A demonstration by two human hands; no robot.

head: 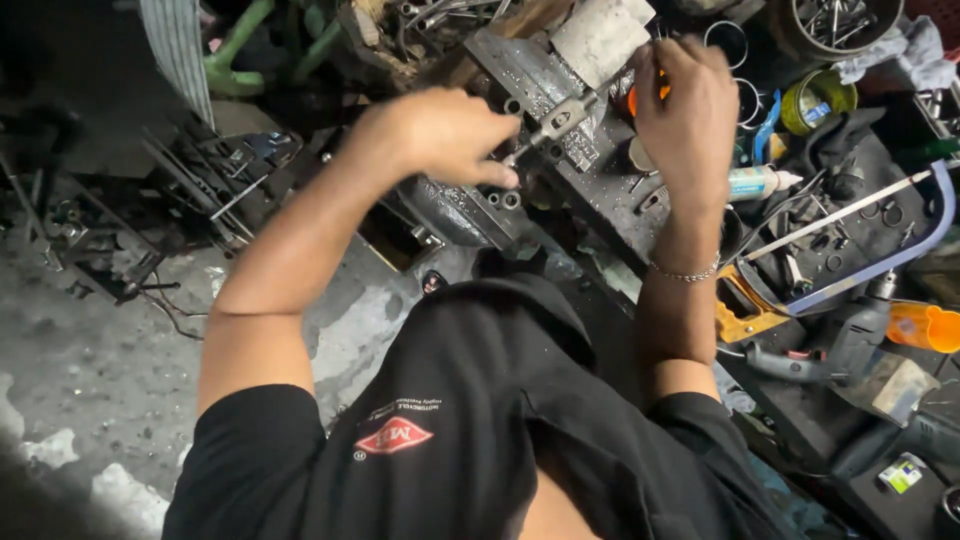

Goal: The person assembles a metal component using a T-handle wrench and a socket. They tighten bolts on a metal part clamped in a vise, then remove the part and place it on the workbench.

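1 metal block (545, 95) lies at the top centre of the desk (680, 215), between the 2 hands. Its long axis runs diagonally, from upper left toward lower right. A short steel tool (553, 122) crosses the block's near edge, with its free end pointing up and right.

The left hand (455, 135) is clenched around the tool's lower end and touches the block's left side. It is the nearer hand to the block. The right hand (685, 110) sits just right of the block, fingers curled over an orange item (634, 98). Whether it grips that item cannot be told, as the fingers hide it.

Outward from the block:
- A white tube (762, 182) lies just beside the right wrist.
- A chain bracelet (686, 272) circles that wrist.
- A blue hacksaw (880, 235) lies well to the right, long axis rising toward the right.
- A yellow tin (818, 100) stands at the upper right.
- Loose metal parts (200, 185) cover the left of the view.
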